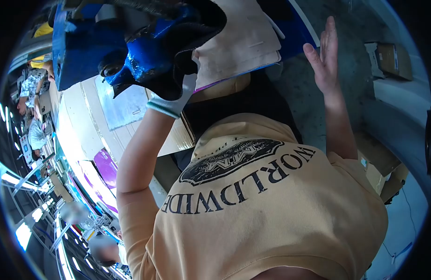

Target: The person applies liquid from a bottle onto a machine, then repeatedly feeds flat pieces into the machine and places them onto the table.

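My left hand, in a white glove with a green-edged cuff, reaches up beside a blue metal machine part. Dark, wavy-edged material hangs there and hides its fingers, so any grip is out of sight. Right of that hand lies a stack of beige sheets over my lap, with blue and purple edges showing beneath. My right hand is bare and raised to the right of the stack, its fingers stretched out and thumb apart, holding nothing.
Cardboard with a grey-blue sheet on it lies left of my left forearm. A purple piece is farther down. Boxes stand at the right. Several other people are in the background at the far left.
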{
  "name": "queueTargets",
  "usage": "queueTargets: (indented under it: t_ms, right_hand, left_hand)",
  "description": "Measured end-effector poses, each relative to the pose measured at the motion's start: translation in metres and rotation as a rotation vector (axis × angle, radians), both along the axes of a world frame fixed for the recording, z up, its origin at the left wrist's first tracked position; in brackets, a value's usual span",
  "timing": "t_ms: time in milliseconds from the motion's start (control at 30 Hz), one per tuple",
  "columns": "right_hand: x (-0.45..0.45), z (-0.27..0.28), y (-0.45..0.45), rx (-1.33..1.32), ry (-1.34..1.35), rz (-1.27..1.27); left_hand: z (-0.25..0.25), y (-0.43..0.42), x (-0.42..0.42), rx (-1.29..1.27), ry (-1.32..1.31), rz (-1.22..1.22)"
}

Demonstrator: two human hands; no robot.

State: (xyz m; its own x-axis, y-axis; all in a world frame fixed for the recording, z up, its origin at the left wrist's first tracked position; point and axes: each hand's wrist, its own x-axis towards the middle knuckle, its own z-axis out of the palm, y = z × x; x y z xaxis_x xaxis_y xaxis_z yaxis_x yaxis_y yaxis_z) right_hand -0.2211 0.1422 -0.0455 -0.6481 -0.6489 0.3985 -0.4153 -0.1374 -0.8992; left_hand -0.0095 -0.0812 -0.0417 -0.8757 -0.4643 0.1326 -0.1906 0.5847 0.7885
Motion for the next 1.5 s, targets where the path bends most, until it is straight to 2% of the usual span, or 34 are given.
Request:
queueTargets:
  t_ms: [100, 133, 233, 333, 367, 433, 467, 500, 567, 667, 767, 867, 967, 1000, 1100, 1133, 1233, 1367, 1467, 1500]
  right_hand:
    - [0.001, 0.002, 0.002, -0.002, -0.011, -0.010]
    - [0.002, 0.002, 0.003, -0.006, -0.013, -0.010]
    - [-0.002, 0.001, 0.004, -0.024, -0.025, 0.001]
    - [-0.005, -0.005, 0.010, -0.007, -0.025, -0.055]
    - [-0.006, -0.007, 0.008, -0.001, -0.022, -0.064]
    - [-0.006, -0.011, 0.004, -0.020, 0.014, -0.029]
    - [-0.001, -0.003, -0.001, -0.018, -0.061, -0.004]
    - [-0.002, -0.004, -0.004, 0.006, 0.045, 0.008]
    - [0.001, 0.001, -0.012, 0.026, 0.075, 0.015]
    - [0.006, 0.006, -0.018, 0.035, 0.140, 0.029]
    - [0.010, 0.007, -0.019, 0.055, 0.155, 0.037]
    - [0.015, 0.007, -0.019, 0.089, 0.154, 0.036]
    - [0.023, 0.011, -0.024, 0.124, 0.101, 0.108]
    - [0.024, 0.011, -0.025, 0.157, 0.137, 0.124]
    - [0.027, 0.011, -0.030, 0.239, 0.249, 0.164]
    - [0.030, 0.014, -0.032, 0.255, 0.285, 0.170]
    - [0.040, 0.018, -0.038, 0.299, 0.352, 0.167]
    - [0.050, 0.027, -0.042, 0.314, 0.327, 0.171]
    - [0.053, 0.035, -0.043, 0.322, 0.340, 0.180]
    - [0.053, 0.035, -0.043, 0.314, 0.337, 0.195]
  left_hand:
    - [0.004, -0.002, 0.001, -0.017, -0.085, -0.027]
    - [0.009, 0.004, 0.003, -0.040, -0.186, 0.014]
    - [0.039, 0.036, 0.023, 0.334, -0.153, 0.153]
    - [0.042, 0.057, 0.066, 1.096, 0.311, 0.222]
    - [0.041, 0.057, 0.082, 0.936, 0.156, 0.353]
    - [0.047, 0.068, 0.083, 1.337, 0.501, 0.307]
    - [0.051, 0.071, 0.083, 1.420, 0.546, 0.323]
    - [0.053, 0.073, 0.085, 1.480, 0.566, 0.322]
    - [0.054, 0.073, 0.087, 1.469, 0.533, 0.388]
    - [0.054, 0.069, 0.094, 1.485, 0.534, 0.352]
    - [0.056, 0.067, 0.100, 1.419, 0.503, 0.387]
    - [0.056, 0.064, 0.107, 1.189, 0.425, 0.402]
    - [0.059, 0.052, 0.114, -0.084, 0.085, 0.442]
    - [0.051, 0.039, 0.120, -0.439, -0.025, 0.419]
    - [0.048, 0.007, 0.137, -0.851, -0.342, 0.335]
    - [0.019, -0.003, 0.150, -0.723, -0.401, 0.423]
    - [0.023, -0.008, 0.148, -0.620, -0.528, 0.454]
    - [0.029, -0.019, 0.154, -0.596, -0.466, 0.449]
    - [0.032, -0.021, 0.154, -0.386, -0.469, 0.384]
    - [0.034, -0.021, 0.155, -0.473, -0.534, 0.385]
